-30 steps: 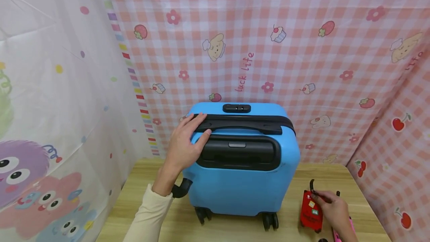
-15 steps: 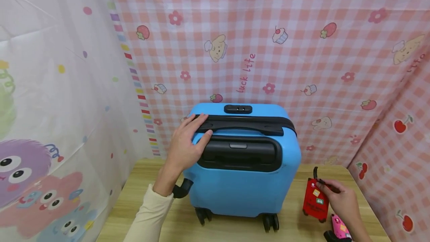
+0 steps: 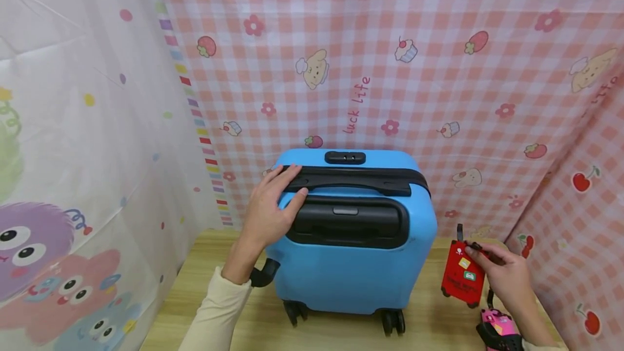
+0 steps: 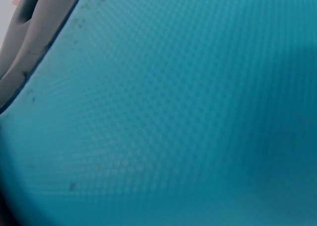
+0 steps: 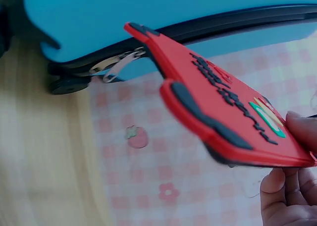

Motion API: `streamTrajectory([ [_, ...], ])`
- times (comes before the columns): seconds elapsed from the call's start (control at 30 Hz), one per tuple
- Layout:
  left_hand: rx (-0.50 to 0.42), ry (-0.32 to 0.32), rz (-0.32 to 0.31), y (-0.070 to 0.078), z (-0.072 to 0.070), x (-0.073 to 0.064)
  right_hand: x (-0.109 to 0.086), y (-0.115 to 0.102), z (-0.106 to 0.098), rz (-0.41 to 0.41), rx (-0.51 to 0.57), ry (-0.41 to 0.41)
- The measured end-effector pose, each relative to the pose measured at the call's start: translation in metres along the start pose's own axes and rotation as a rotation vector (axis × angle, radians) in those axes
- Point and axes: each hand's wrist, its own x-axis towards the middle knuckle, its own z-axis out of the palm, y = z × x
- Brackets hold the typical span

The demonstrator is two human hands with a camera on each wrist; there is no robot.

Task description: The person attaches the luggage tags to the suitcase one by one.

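A blue hard-shell suitcase [image 3: 341, 278] stands upright in the head view, with a black top handle [image 3: 351, 182]. My left hand [image 3: 268, 213] rests on its upper left corner, fingers across the top and thumb over the front edge. The blue shell [image 4: 163, 107] fills most of the left wrist view; that hand's fingers are out of sight there. Off to the suitcase's right, my right hand [image 3: 509, 275] pinches a red suitcase-shaped luggage tag [image 3: 463, 278] by its upper end. A dark strap end [image 3: 460, 232] sticks up from the tag. Close up, the tag [image 5: 213, 102] hangs slanted from the fingers.
Behind the right wrist a pink luggage tag [image 3: 498, 321] lies on the wooden table [image 3: 424, 335], partly hidden. Black wheels [image 3: 392, 321] carry the suitcase. A checked cloth [image 3: 361, 58] hangs behind, and a white patterned cloth [image 3: 92, 140] hangs at the left.
My right hand has raised the red luggage tag off the tabletop, up and a little to the right. More of the pink tag shows. My left hand stays put on the suitcase.
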Motion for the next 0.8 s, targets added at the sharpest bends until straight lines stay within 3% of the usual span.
streamTrajectory([
  [0.43,-0.017,0.019,0.016,-0.001,-0.001,0.001,0.019,-0.041,-0.016,-0.073,0.283,0.045],
  [0.8,0.0,0.007,0.005,0.001,-0.001,0.001,0.015,-0.073,-0.027,-0.14,0.567,0.032],
])
